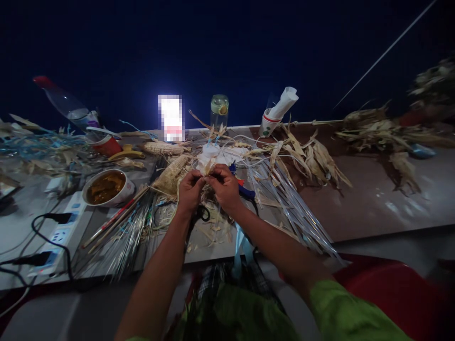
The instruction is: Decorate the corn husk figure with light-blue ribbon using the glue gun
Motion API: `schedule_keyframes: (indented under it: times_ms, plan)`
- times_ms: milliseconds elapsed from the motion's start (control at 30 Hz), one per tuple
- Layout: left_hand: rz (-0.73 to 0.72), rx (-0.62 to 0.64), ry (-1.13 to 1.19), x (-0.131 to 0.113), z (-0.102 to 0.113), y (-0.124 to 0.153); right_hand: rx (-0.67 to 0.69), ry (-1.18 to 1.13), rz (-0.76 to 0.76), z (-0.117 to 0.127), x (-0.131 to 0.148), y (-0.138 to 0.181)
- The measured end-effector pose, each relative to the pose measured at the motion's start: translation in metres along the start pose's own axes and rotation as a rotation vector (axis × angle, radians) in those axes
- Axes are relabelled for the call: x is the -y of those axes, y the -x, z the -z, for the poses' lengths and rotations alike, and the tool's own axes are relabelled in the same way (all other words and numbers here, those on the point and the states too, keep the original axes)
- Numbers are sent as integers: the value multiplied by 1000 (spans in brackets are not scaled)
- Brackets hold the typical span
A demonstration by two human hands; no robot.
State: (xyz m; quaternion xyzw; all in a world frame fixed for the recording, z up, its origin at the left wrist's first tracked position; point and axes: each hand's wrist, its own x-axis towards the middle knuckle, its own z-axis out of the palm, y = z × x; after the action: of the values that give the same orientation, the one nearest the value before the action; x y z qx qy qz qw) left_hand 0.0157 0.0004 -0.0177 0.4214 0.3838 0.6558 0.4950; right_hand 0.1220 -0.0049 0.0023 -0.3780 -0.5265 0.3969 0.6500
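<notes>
Both my hands meet at the middle of the table, fingertips pinched together. A small pale piece of corn husk (207,166) sticks up between them. My left hand (190,190) is closed on its lower left side, and my right hand (225,188) is closed on its right. Just beyond lies a heap of white, tissue-like material (231,154). Close to my right hand is a blue-handled tool (246,192), partly hidden. Corncobs (173,174) and husk scraps lie beside my left hand. Light blue ribbon (242,244) hangs over the table's front edge.
At left stand a bowl of brown liquid (106,187) and a power strip (61,237) with plugged cables. Thin wires (130,246) and clear rods (296,208) flank my arms. Behind are a lit screen (171,118), a bottle (219,111) and paper cups (270,121). Dry husks (316,156) lie right.
</notes>
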Motion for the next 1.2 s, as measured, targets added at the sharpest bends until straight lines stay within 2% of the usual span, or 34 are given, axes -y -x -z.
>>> schedule_keyframes:
  times_ms: [233,433,833,1100,1200]
  plan:
    - [-39,-11,-54,-2,0,0,2,-2,14,1,-1,0]
    - [-45,26,-72,-3,1,0,8,-85,-49,-1,-3,0]
    - [-43,4,-80,-6,-1,0,28,-112,-73,0,-5,0]
    - [-35,7,-90,-3,1,0,12,-254,-252,-4,2,2]
    - [-31,12,-82,-2,1,0,19,-245,-263,-4,4,1]
